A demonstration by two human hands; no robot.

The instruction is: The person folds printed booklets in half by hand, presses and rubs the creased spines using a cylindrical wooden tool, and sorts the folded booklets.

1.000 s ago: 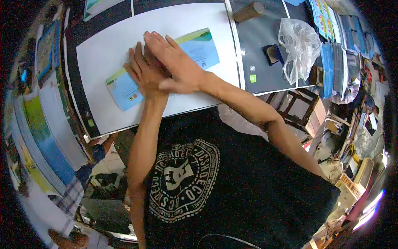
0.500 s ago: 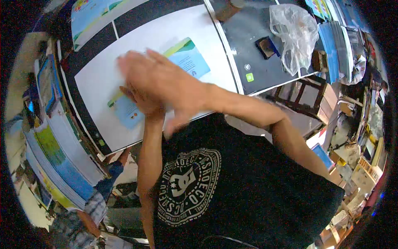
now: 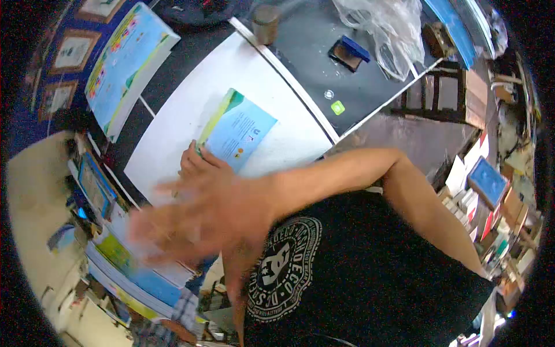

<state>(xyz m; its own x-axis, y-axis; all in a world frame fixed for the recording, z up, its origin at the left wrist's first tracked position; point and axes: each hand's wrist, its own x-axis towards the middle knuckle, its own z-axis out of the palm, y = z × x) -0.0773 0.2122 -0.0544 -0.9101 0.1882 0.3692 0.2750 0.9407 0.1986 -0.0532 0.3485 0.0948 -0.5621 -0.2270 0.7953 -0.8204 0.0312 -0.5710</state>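
Observation:
A blue booklet [image 3: 241, 132] with a green and yellow edge lies on a large white sheet [image 3: 179, 130]. Its lower left part is hidden by my hands. My left hand [image 3: 199, 165] touches it at that covered side, fingers bent at the green edge. In front of the left hand, my right hand [image 3: 185, 222] passes with motion blur. Its fingers look stretched out and apart, and I see nothing in them. My right forearm crosses over the left arm and covers the left palm and wrist.
A thick stack of printed covers [image 3: 127, 69] stands at the upper left. Beyond the sheet are a brown cylinder [image 3: 265, 26], a blue-lidded pad [image 3: 350, 53] and a clear plastic bag [image 3: 384, 29]. A stack of printed sheets [image 3: 136, 272] and another person's checked sleeve [image 3: 185, 306] are lower left.
My right hand has swept left and down, uncovering more of the booklet's upper part. My left hand stays at the booklet. The whole view has shifted and turned.

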